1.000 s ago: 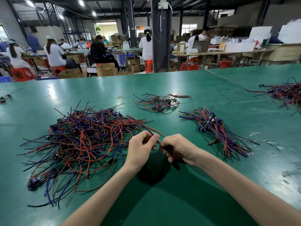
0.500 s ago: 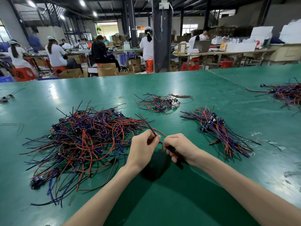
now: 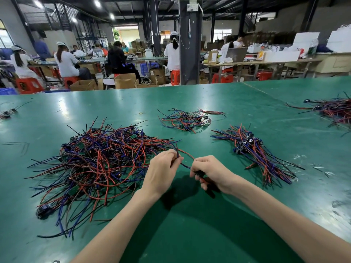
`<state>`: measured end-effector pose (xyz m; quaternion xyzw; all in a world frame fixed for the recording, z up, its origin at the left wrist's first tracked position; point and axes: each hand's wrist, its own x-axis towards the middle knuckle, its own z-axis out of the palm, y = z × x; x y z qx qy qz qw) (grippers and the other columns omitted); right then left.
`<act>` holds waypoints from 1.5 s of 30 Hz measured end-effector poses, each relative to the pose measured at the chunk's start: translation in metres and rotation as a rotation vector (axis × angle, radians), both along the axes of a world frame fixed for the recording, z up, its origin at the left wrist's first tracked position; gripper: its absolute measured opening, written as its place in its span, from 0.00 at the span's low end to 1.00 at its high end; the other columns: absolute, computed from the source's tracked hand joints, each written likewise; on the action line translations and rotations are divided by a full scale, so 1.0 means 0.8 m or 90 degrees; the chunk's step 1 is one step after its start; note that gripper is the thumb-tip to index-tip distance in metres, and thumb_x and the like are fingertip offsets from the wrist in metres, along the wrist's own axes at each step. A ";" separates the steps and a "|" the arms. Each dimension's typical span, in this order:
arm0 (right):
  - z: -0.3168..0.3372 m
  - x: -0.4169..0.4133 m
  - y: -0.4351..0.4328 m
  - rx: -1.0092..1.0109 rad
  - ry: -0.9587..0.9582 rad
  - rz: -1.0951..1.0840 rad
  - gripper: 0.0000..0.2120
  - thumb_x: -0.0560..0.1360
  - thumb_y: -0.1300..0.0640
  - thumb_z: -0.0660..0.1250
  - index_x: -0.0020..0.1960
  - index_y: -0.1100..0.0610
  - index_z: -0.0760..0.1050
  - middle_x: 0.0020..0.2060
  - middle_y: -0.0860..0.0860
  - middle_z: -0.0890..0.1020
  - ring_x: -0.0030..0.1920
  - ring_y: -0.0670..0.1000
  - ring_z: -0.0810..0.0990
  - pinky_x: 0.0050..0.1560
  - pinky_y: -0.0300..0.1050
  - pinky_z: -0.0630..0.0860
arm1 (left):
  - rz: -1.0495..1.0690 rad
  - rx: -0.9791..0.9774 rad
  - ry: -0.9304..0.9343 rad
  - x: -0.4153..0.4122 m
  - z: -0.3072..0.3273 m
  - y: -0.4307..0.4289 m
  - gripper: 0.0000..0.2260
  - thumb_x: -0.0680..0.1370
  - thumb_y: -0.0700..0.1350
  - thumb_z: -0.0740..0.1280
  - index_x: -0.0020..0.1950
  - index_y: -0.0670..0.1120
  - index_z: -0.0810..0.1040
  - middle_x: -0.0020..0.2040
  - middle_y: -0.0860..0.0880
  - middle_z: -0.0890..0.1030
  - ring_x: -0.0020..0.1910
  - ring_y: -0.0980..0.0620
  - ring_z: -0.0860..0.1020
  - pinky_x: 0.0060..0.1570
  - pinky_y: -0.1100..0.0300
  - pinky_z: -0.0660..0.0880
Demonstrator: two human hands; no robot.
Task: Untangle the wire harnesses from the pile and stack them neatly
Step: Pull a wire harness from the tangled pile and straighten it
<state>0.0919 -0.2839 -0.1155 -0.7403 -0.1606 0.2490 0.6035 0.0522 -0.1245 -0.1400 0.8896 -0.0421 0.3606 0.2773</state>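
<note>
A big tangled pile of red, blue and black wire harnesses (image 3: 98, 164) with small green boards lies on the green table (image 3: 190, 234), left of centre. My left hand (image 3: 163, 169) pinches the wires of one harness (image 3: 185, 165) that still runs into the pile's right edge. My right hand (image 3: 210, 171) grips the other end of that same harness, its dark connector mostly hidden in my fingers. The two hands are close together just above the table. To the right lies a sorted stack of harnesses (image 3: 254, 152), wires roughly aligned.
A smaller loose bunch of harnesses (image 3: 187, 120) sits behind my hands. Another pile (image 3: 332, 111) lies at the far right, and a few stray wires (image 3: 7, 112) at the far left edge. Workers sit at benches beyond the table's far edge.
Both hands have stayed in place; the harness between them has been pulled slightly further from the pile and my right hand's grip has shifted a little.
</note>
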 end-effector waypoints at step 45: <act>0.002 0.012 -0.012 -0.009 -0.077 0.051 0.10 0.66 0.61 0.63 0.26 0.57 0.75 0.27 0.58 0.74 0.23 0.53 0.66 0.20 0.38 0.67 | 0.065 -0.184 0.062 -0.001 0.013 0.039 0.14 0.79 0.43 0.66 0.34 0.40 0.77 0.27 0.49 0.76 0.25 0.51 0.71 0.31 0.56 0.71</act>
